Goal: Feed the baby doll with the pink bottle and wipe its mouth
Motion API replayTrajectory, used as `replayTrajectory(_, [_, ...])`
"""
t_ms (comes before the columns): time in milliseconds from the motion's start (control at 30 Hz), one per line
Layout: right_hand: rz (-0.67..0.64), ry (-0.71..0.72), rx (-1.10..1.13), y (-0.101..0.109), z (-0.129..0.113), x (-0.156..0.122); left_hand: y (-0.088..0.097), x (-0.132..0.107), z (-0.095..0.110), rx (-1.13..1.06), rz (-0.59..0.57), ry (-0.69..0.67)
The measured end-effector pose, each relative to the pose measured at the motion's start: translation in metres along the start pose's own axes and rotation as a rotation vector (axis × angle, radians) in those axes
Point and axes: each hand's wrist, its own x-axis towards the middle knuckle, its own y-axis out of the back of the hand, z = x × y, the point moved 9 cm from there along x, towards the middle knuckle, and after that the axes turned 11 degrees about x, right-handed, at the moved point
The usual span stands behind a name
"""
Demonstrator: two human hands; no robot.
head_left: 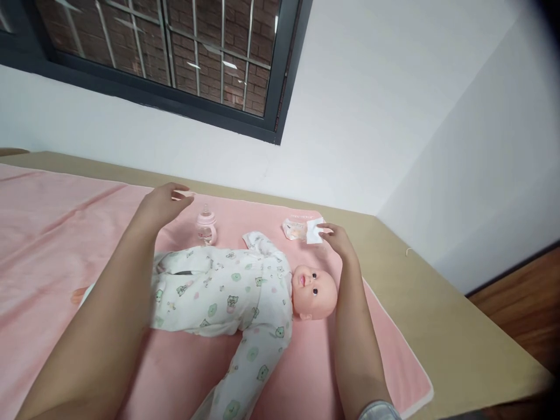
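A baby doll [315, 291] in a white bear-print sleepsuit [227, 291] lies on its back, head to the right. My left hand [168, 204] hovers beyond the doll's legs, fingers apart and holding nothing. Just right of it stands a pink-capped baby bottle [206, 227] with a handle. Past the doll's head, my right hand [338, 240] has its fingers on a white tissue [314, 231], seemingly pinching its right edge. Against the tissue's left side lies a clear plastic packet [294, 229], its contents too small to make out.
A pink blanket [301, 373] with a pale edge covers much of the wooden table [402, 303]. Behind the table rises a white wall [341, 116] with a dark-framed, barred window [273, 125]. Brown wood [520, 291] shows at the far right.
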Motion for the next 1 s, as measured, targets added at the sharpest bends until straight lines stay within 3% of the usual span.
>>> replayTrajectory(200, [-0.033, -0.020, 0.373, -0.029, 0.029, 0.031, -0.003, 0.008, -0.012, 0.097, 0.018, -0.039])
replayTrajectory(367, [-0.091, -0.105, 0.468, -0.050, 0.049, 0.043, -0.011, 0.015, -0.025, 0.187, -0.024, -0.014])
replayTrajectory(533, [-0.094, -0.187, 0.436, -0.053, 0.060, 0.041, -0.019, 0.012, -0.019, 0.225, -0.109, -0.033])
replayTrajectory(800, [-0.071, -0.170, 0.434, -0.045, 0.060, 0.040, -0.033, 0.010, -0.014, 0.262, -0.153, -0.064])
replayTrajectory(1000, [-0.197, -0.158, 0.681, -0.063, 0.040, 0.044, -0.035, 0.010, -0.014, 0.281, -0.156, -0.074])
